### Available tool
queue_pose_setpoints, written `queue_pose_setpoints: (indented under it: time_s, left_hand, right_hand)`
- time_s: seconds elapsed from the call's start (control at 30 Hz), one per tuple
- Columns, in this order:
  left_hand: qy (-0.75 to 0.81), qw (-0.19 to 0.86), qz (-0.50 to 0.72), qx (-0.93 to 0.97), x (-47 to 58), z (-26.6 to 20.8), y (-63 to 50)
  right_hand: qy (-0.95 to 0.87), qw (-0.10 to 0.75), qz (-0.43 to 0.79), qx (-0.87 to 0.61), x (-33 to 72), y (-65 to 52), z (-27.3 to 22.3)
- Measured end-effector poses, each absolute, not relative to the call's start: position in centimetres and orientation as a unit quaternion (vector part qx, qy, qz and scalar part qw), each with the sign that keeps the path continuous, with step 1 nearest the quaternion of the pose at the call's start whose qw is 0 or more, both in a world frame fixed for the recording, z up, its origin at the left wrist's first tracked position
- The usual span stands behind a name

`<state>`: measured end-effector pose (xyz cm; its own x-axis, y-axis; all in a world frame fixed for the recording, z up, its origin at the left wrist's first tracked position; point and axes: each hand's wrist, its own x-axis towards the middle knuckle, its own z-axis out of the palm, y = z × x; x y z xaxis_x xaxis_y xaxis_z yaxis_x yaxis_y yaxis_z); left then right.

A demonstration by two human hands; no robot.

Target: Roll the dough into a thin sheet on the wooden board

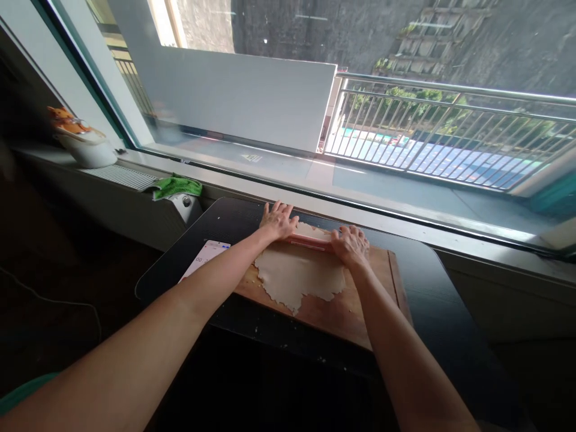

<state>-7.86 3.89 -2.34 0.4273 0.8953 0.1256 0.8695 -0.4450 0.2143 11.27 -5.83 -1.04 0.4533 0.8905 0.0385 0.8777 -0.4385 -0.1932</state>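
A rolling pin (310, 242) lies across the far part of a thin, ragged-edged sheet of dough (299, 273). The palm of my left hand (279, 222) rests on the pin's left end, its fingers spread and stretched toward the window. On the right end lies my right hand (351, 245), fingers extended over the pin and not wrapped round it. Both palms hide the pin's ends. Under the dough is a wooden board (380, 270), with small crumbs on it at the left.
The board lies on a black table (427, 288) against the window sill. A phone (209, 255) showing digits is partly behind my left forearm. A green cloth (177, 187) and a white pot (85, 147) with an orange toy (67, 120) stand left. A cable (58, 300) hangs at far left.
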Motion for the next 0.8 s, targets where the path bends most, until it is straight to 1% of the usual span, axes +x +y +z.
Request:
queue_pose_setpoints:
  time_s: [0.17,0.33,0.63,0.7,0.8]
  left_hand:
    - [0.516,0.052,0.069,0.852,-9.4,-2.3,-0.3]
    - [0.505,0.040,0.073,0.859,-10.8,-2.0,-3.7]
    - [0.481,0.061,0.106,0.868,-14.4,-3.4,-9.4]
    - [0.465,0.059,0.108,0.877,-15.2,-3.2,-10.4]
    - [0.433,0.047,0.113,0.893,-15.3,-2.1,-10.5]
  right_hand:
    - [-0.543,0.088,-0.005,-0.835,9.7,-10.0,-1.6]
    - [-0.557,0.096,0.010,-0.825,8.4,-14.0,-1.6]
    - [-0.583,0.103,-0.050,-0.804,6.5,-20.8,-3.0]
    - [-0.591,0.098,-0.066,-0.798,6.2,-22.0,-2.7]
    - [-0.611,0.072,-0.080,-0.784,6.3,-22.2,-0.9]
